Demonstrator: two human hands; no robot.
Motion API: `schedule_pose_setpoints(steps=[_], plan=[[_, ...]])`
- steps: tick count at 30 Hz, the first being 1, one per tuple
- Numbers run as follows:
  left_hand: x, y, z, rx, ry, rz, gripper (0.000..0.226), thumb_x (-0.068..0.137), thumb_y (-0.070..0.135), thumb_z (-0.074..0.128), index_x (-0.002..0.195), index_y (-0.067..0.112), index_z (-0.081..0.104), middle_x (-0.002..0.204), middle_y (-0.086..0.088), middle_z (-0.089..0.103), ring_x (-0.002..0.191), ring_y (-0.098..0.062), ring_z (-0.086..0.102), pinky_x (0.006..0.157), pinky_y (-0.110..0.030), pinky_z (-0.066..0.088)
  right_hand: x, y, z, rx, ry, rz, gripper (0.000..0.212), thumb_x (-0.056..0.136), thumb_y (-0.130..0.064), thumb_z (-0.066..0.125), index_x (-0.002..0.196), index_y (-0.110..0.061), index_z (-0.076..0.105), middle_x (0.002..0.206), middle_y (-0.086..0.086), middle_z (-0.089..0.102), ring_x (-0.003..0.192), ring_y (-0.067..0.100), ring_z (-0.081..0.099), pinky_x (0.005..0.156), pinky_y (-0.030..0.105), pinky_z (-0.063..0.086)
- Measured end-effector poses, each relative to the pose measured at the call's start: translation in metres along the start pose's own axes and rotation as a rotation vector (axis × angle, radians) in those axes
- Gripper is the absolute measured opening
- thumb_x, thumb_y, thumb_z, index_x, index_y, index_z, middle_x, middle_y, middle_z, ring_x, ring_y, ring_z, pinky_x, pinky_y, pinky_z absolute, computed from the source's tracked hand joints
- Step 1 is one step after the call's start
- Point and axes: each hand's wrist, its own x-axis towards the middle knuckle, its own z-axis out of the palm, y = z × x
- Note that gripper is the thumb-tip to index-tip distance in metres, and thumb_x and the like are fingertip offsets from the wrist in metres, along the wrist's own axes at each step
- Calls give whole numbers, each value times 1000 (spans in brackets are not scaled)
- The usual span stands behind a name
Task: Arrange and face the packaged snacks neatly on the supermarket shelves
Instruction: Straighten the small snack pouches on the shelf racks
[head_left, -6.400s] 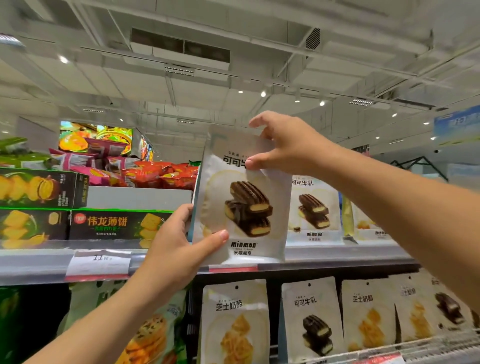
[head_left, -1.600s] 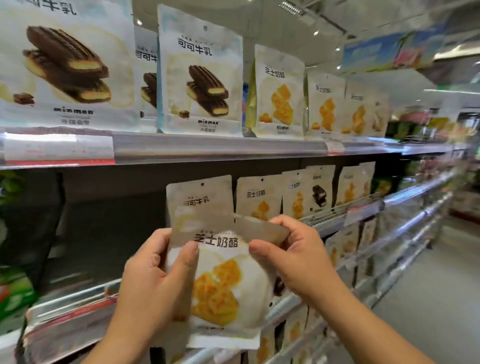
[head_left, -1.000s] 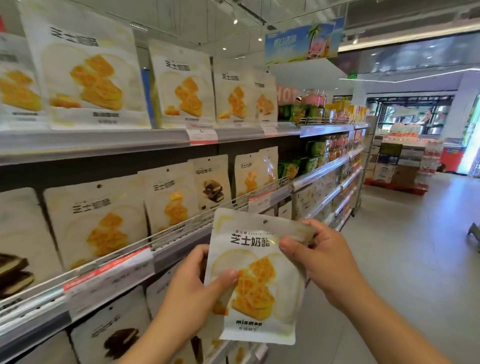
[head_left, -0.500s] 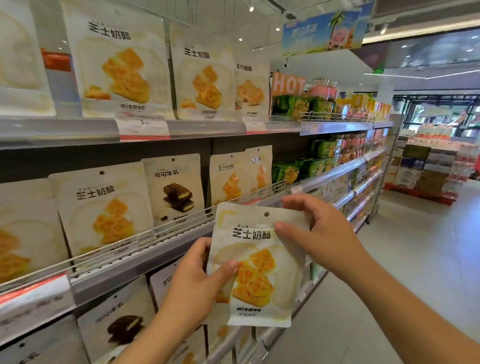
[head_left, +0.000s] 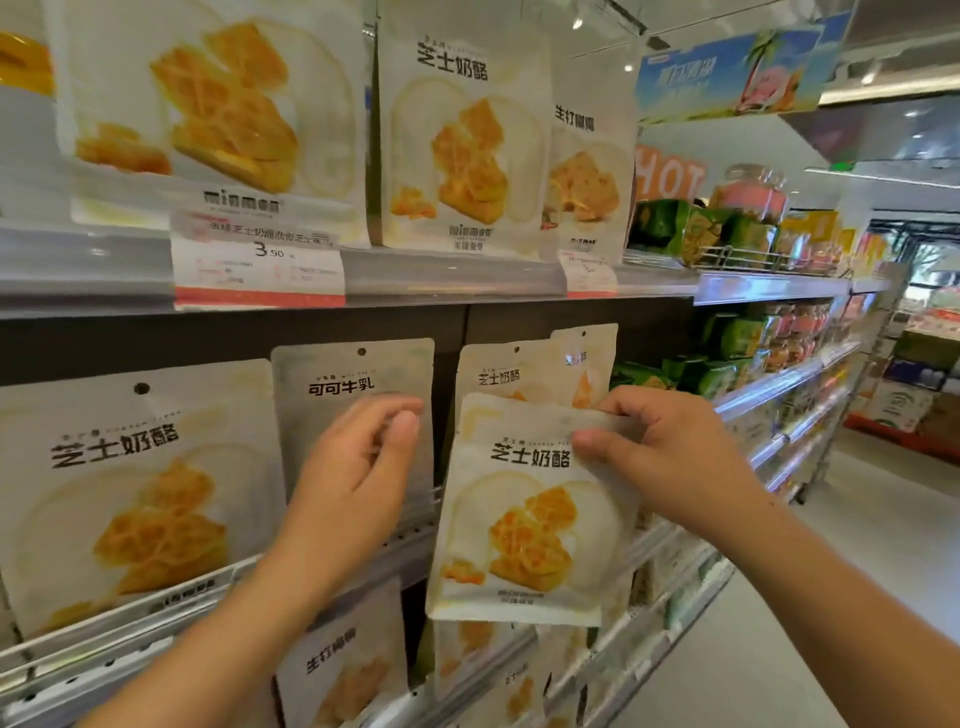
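Supermarket aisle, tiered metal shelves running away to the right, pale floor (head_left: 779, 670) beyond, white ceiling with spot lights. The upper shelf (head_left: 441, 273) carries upright white snack pouches showing yellow waffle biscuits; a price tag (head_left: 258, 270) reading 3.90 is clipped to its front edge. Further right stand green packets (head_left: 691, 231) behind a wire rail, with an orange HOT sign (head_left: 670, 174) and a blue hanging banner (head_left: 732, 73) above.

On the middle shelf (head_left: 753, 387), pouches lean behind a rail. The right hand (head_left: 660, 457) pinches the top edge of a cheese waffle pouch (head_left: 530, 519), thumb on the front, holding it upright in front of the row, overlapping another pouch (head_left: 498, 369) of the same kind. The left hand (head_left: 358, 478) holds nothing, fingers loosely curled, in front of a cocoa milk pouch (head_left: 332, 395). Whether it touches that pouch cannot be told.
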Motion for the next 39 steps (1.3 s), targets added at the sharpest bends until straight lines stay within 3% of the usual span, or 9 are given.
schedule_pose_setpoints(steps=[5,9,14,19,23,30,32,36,39], plan=[[55,11,-1,626,-43,-67,57,96,32,54,148,29,32,146,2,39,71,-1,60,65,-15,48,28,26,9,53,-47,-82,13,79,-41,71,69,-37,63,73,-15,66,72,0,60,63,25,51],[81,31,11,810,-52,-444,69,99,32,52,154,25,12,155,-6,30,134,-28,43,103,-37,42,46,50,13,113,-111,-137,12,79,-42,71,74,-32,67,71,-14,66,72,-2,59,61,22,48],[86,47,17,1027,-60,-544,36,101,30,47,136,22,48,120,-10,59,107,-27,59,90,-41,53,60,73,16,224,-182,-216,10,79,-40,72,72,-38,65,72,-16,67,76,-4,60,62,15,48],[70,45,27,993,98,-396,19,100,31,49,100,17,63,84,-6,64,83,-25,63,74,-39,55,63,94,20,354,-212,-289,11,78,-31,76,71,-31,68,69,-7,68,70,7,60,61,24,47],[59,54,25,853,274,-247,17,98,28,55,98,16,66,82,-5,67,81,-24,67,75,-42,57,61,104,20,415,-238,-312,8,77,-30,76,72,-32,70,70,-10,70,71,5,62,62,26,49],[37,101,18,880,454,3,11,95,28,60,85,26,60,75,7,67,70,-4,68,63,-18,51,67,107,6,495,-255,-301,9,71,-31,78,68,-35,71,74,-24,68,75,-4,61,56,13,45],[27,113,6,850,502,-10,11,95,29,60,85,31,58,71,13,64,66,7,66,58,-11,47,72,100,3,524,-298,-286,8,65,-39,74,73,-40,71,76,-24,69,76,-4,62,60,18,46],[-10,117,-24,905,495,-125,8,94,30,60,86,33,58,66,13,64,64,13,63,60,-21,50,80,79,8,525,-312,-288,7,68,-33,76,71,-37,71,74,-29,67,75,-8,60,62,22,46],[-48,109,-46,905,464,-300,2,91,33,59,91,35,57,71,10,66,61,2,65,61,-24,53,84,55,15,518,-281,-332,8,71,-32,77,69,-31,69,72,-32,66,73,-8,61,57,16,44]])
